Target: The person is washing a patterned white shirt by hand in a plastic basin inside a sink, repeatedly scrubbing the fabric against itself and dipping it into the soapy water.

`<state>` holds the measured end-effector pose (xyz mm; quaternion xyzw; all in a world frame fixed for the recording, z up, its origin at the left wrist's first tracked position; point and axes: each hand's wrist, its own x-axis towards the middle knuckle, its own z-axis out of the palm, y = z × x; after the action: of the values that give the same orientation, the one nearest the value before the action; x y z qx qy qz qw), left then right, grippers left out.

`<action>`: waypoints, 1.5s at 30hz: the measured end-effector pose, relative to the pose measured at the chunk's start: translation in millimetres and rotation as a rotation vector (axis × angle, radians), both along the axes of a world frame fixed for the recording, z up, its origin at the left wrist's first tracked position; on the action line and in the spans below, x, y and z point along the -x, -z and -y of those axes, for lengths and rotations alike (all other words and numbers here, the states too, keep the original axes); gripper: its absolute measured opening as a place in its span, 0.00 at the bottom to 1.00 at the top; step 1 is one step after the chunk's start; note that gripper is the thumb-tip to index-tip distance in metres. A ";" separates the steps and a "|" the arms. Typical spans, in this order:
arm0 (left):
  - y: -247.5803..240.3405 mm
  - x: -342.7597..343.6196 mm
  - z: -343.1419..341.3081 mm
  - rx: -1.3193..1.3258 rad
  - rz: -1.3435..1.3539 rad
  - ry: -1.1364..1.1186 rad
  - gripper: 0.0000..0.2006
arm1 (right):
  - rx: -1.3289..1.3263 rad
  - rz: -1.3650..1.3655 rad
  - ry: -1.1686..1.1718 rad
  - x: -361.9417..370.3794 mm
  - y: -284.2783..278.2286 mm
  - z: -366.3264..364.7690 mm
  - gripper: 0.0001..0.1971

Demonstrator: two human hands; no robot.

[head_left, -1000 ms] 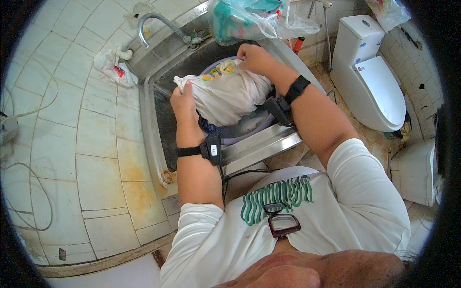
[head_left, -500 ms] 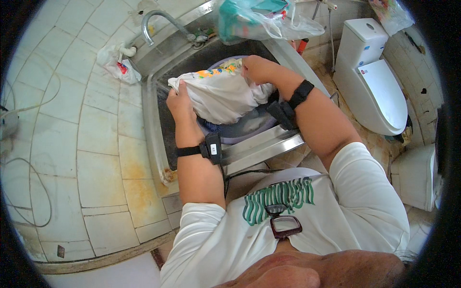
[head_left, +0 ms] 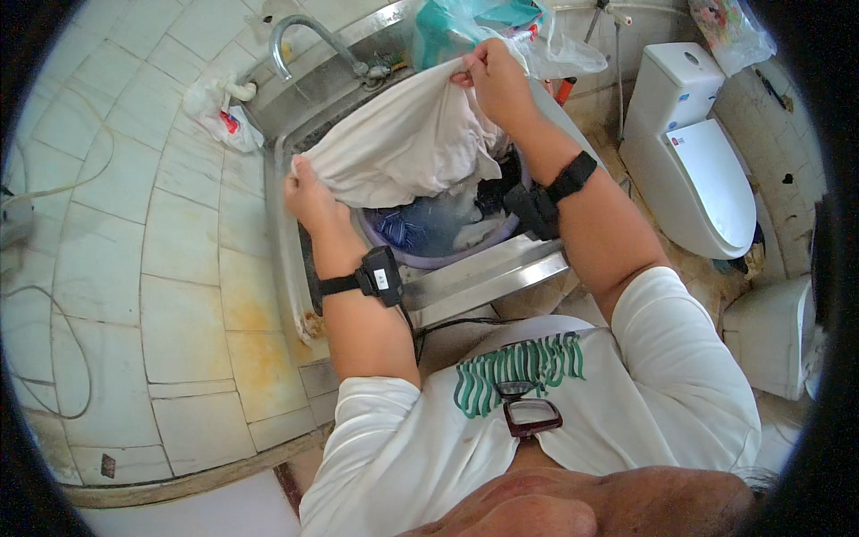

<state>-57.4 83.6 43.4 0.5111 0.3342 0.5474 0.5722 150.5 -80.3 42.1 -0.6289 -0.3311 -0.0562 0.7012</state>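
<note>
A white cloth garment (head_left: 403, 143) is stretched between my two hands above a purple basin (head_left: 429, 260). My left hand (head_left: 313, 192) pinches its left corner over the sink's left side. Higher up on the right, my right hand (head_left: 499, 82) is closed on the opposite corner. The fabric sags in folds between them, its lower edge hanging over the basin. Inside the basin lie wet clothes, among them a dark blue patterned piece (head_left: 400, 229) and a black piece (head_left: 499, 190), in cloudy water.
The metal sink (head_left: 483, 285) surrounds the basin, with a curved faucet (head_left: 309, 25) at its back left. Teal and clear plastic bags (head_left: 465, 31) sit on the back rim. A white toilet (head_left: 707, 170) stands to the right. A small white bag (head_left: 224, 116) hangs by the tiled wall.
My hands have spread apart, the right rising and the left shifting outward. The garment is now pulled wider, its colourful print is out of sight, and more of the basin's clothes show.
</note>
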 end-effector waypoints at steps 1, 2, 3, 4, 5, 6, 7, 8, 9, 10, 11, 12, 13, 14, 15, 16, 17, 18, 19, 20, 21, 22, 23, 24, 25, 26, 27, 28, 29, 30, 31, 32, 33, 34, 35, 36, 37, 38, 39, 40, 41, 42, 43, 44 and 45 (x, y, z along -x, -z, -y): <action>5.3 1.0 -6.6 0.031 -0.040 0.033 0.16 | 0.165 -0.085 -0.062 1.9 -2.7 5.7 0.06; 14.0 1.4 -13.8 0.044 -0.068 0.012 0.16 | 0.331 -0.169 -0.124 4.3 -4.3 8.5 0.06; 17.2 -1.3 -15.8 0.055 -0.099 0.000 0.16 | 0.295 -0.167 -0.115 6.2 -4.4 7.8 0.06; 19.6 -2.3 -17.6 0.065 -0.131 -0.012 0.16 | 0.258 -0.165 -0.106 8.6 -5.1 5.9 0.06; 21.9 -1.0 -18.6 0.072 -0.049 -0.039 0.16 | 0.222 -0.163 -0.098 10.7 -6.1 3.9 0.06; 9.1 -1.9 -5.3 0.078 0.032 -0.061 0.17 | 0.064 -0.098 -0.070 10.5 -8.5 2.8 0.06; 2.2 -1.7 1.5 0.085 0.115 -0.088 0.17 | -0.094 -0.032 -0.047 11.0 -12.9 1.4 0.06; 2.2 -1.7 -0.9 0.045 0.085 -0.085 0.17 | -0.251 0.035 -0.024 10.9 -15.1 0.2 0.06; 3.8 -1.3 -3.5 0.012 0.055 -0.078 0.17 | -0.198 -0.043 -0.049 7.2 -11.8 0.2 0.07; 6.3 -1.3 -6.3 -0.022 0.026 -0.071 0.17 | -0.144 -0.121 -0.074 0.4 -6.0 -0.5 0.07; 13.8 -3.7 -11.9 0.035 0.046 -0.027 0.18 | -0.090 -0.200 -0.098 -4.5 -1.4 0.8 0.07; 17.8 -5.6 -16.8 0.087 0.067 0.009 0.18 | -0.028 -0.202 -0.078 -2.8 -3.3 2.9 0.07; 21.6 -5.9 -21.3 0.140 0.089 0.046 0.18 | 0.034 -0.204 -0.059 0.1 -6.0 6.3 0.07; 24.8 -4.4 -26.4 0.099 0.089 0.016 0.18 | 0.096 -0.205 -0.039 2.2 -8.1 7.4 0.07; 20.9 -5.6 -23.2 0.059 0.084 -0.006 0.18 | 0.095 -0.093 0.028 0.5 -5.8 7.5 0.08; 19.2 -6.8 -20.9 0.020 0.080 -0.027 0.18 | 0.094 0.020 0.094 -2.5 -1.7 5.8 0.08; 20.5 -8.4 -20.4 0.059 0.148 0.047 0.17 | 0.094 0.133 0.161 -5.8 2.8 4.1 0.09; 21.3 -8.9 -20.1 0.097 0.217 0.118 0.17 | 0.158 0.112 0.153 -9.3 8.8 2.1 0.10; 22.0 -9.4 -19.4 0.135 0.285 0.189 0.16 | 0.222 0.091 0.146 -12.6 14.5 1.6 0.11; 22.9 -10.3 -18.3 0.147 0.288 0.250 0.16 | 0.286 0.070 0.139 -16.2 20.3 2.1 0.12; 20.9 -11.4 -15.3 0.159 0.291 0.310 0.16 | 0.347 0.080 0.116 -15.6 21.5 3.9 0.13; 18.9 -12.7 -12.2 0.171 0.295 0.370 0.17 | 0.408 0.090 0.093 -14.1 23.3 6.2 0.14; 16.9 -12.8 -8.4 0.161 0.279 0.377 0.16 | 0.469 0.099 0.071 -12.4 24.5 7.7 0.16; 13.6 -12.2 -2.5 0.150 0.262 0.386 0.16 | 0.514 0.136 0.015 -10.2 23.9 7.5 0.16; 11.9 -12.2 0.5 0.138 0.245 0.394 0.16 | 0.558 0.173 -0.042 -7.6 22.5 5.9 0.16; 11.6 -13.0 0.2 0.133 0.220 0.352 0.15 | 0.603 0.210 -0.098 -4.7 21.3 5.5 0.16; 12.0 -11.9 -0.8 0.131 0.198 0.305 0.15 | 0.702 0.272 -0.125 2.6 17.8 8.6 0.16; 12.6 -11.3 -1.9 0.128 0.175 0.259 0.14 | 0.802 0.333 -0.152 12.1 12.5 14.7 0.16; 14.7 -10.3 -4.9 0.124 0.148 0.232 0.15 | 0.901 0.395 -0.180 17.1 9.9 17.7 0.17; 18.0 -10.0 -9.3 0.118 0.121 0.210 0.15 | 1.017 0.419 -0.258 13.5 10.1 17.5 0.15; 21.2 -9.2 -13.7 0.113 0.094 0.186 0.15 | 1.012 0.446 -0.226 12.1 10.7 16.6 0.14; 24.3 -8.0 -18.2 0.069 0.019 0.136 0.15 | 1.007 0.474 -0.195 11.5 11.7 15.4 0.13; 24.7 -7.5 -20.5 0.026 -0.055 0.086 0.15 | 1.002 0.502 -0.164 11.1 12.8 14.3 0.12; 25.7 -7.0 -22.1 -0.016 -0.129 0.035 0.16 | 0.929 0.504 -0.106 12.1 13.8 13.5 0.11; 27.0 -5.3 -23.3 -0.070 -0.201 0.002 0.16 | 0.855 0.506 -0.049 14.0 14.7 13.0 0.11; 21.5 -3.3 -19.8 -0.124 -0.272 -0.031 0.16 | 0.781 0.508 0.009 16.0 13.5 12.5 0.11; 18.7 -1.4 -17.8 -0.178 -0.343 -0.064 0.16 | 0.754 0.515 0.025 18.0 11.5 12.8 0.10; 18.7 -0.1 -18.6 -0.202 -0.367 -0.096 0.16 | 0.727 0.521 0.042 20.4 8.4 13.9 0.10; 15.8 0.5 -18.4 -0.225 -0.385 -0.128 0.16 | 0.701 0.532 0.061 21.0 3.0 15.2 0.10; 12.8 1.0 -17.4 -0.249 -0.403 -0.159 0.16 | 0.735 0.524 0.046 19.2 1.6 15.1 0.11; 10.0 2.1 -15.4 -0.157 -0.359 -0.127 0.15 | 0.769 0.515 0.031 16.0 2.2 14.8 0.12; 2.6 3.6 -9.3 -0.065 -0.312 -0.096 0.15 | 0.804 0.509 0.016 13.7 -0.7 15.3 0.13; -2.3 4.0 -6.1 0.026 -0.264 -0.062 0.14 | 0.808 0.488 -0.062 11.3 -4.6 16.8 0.13; -2.8 3.4 -7.1 0.042 -0.184 -0.041 0.14 | 0.811 0.466 -0.139 9.3 -9.3 18.7 0.13; -0.8 3.6 -9.1 0.060 -0.103 -0.021 0.14 | 0.816 0.445 -0.217 8.5 -13.7 20.6 0.13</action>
<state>-61.1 92.7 44.3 0.5178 0.3849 0.5162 0.5633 142.0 -100.8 55.9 -0.7873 -0.5320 0.0187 0.3112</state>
